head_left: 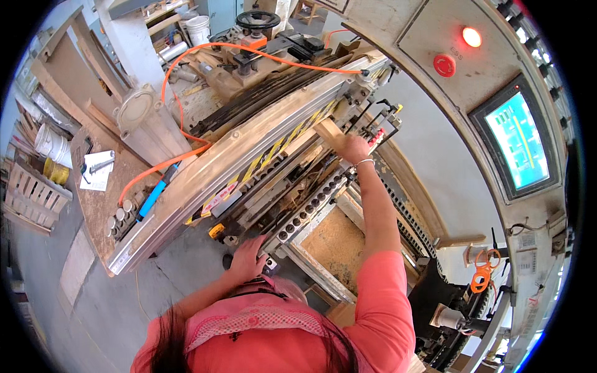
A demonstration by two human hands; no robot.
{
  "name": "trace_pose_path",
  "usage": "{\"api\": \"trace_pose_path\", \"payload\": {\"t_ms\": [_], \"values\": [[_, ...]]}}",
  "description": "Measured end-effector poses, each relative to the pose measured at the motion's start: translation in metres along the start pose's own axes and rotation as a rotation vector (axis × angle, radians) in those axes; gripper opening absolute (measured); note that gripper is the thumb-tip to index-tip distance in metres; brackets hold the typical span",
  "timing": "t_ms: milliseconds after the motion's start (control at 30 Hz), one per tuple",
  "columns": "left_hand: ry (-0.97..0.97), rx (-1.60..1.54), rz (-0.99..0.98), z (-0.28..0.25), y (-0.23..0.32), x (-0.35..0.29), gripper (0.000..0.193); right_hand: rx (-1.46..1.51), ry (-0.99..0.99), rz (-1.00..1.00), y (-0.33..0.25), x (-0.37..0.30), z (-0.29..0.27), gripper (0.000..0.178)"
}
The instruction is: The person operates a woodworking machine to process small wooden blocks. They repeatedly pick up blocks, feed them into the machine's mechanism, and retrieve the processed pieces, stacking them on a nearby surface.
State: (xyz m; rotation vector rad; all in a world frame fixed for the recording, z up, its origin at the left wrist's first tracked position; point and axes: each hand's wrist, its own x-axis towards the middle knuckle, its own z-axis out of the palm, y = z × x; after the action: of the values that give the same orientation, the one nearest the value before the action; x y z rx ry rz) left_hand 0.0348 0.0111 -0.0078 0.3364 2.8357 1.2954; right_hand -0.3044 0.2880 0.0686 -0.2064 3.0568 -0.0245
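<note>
My right hand point(353, 149) reaches far over the machine bed, its fingers closed on the end of a pale wooden piece point(328, 130). That piece lies against a long wooden strip point(300, 143) beside the yellow-and-black striped edge of the machine point(267, 155). Close to my body, my left hand point(249, 261) rests at the near end of the machine, fingers stretched out, beside a small control box point(270, 263). It holds nothing that I can see. A row of dark round knobs or rollers point(314, 204) runs between my two hands.
At the right stands a control panel with a lit screen point(519, 146), a red emergency button point(444, 65) and a glowing red lamp point(472, 37). An orange hose point(249, 51) loops over the machine beam. A blue air gun point(151, 200) lies left; a sawdust-covered tray point(329, 242) sits below my right arm.
</note>
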Motion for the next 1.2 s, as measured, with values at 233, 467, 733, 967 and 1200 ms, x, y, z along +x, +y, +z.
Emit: {"api": "trace_pose_path", "payload": {"t_ms": [233,467,733,967,1200], "values": [[0.017,-0.435,-0.128,-0.005,0.011,0.031,0.062,0.124,0.073,-0.061,0.005,-0.090,-0.035,0.036],[-0.117,-1.263,-0.131,0.009,0.024,0.078,0.059,0.673,-0.024,-0.263,-0.073,-0.237,-0.017,0.040],[-0.051,-1.264,-0.269,-0.002,0.030,0.041,0.043,0.857,-0.277,-0.172,-0.115,-0.276,-0.003,0.046],[-0.058,-1.317,-0.293,-0.008,0.031,0.025,0.045,0.954,-0.443,-0.208,-0.120,-0.278,0.011,0.043],[0.023,-1.220,-0.288,-0.003,0.036,0.016,0.050,1.164,-0.530,-0.120,-0.122,-0.286,0.021,0.041]]}}
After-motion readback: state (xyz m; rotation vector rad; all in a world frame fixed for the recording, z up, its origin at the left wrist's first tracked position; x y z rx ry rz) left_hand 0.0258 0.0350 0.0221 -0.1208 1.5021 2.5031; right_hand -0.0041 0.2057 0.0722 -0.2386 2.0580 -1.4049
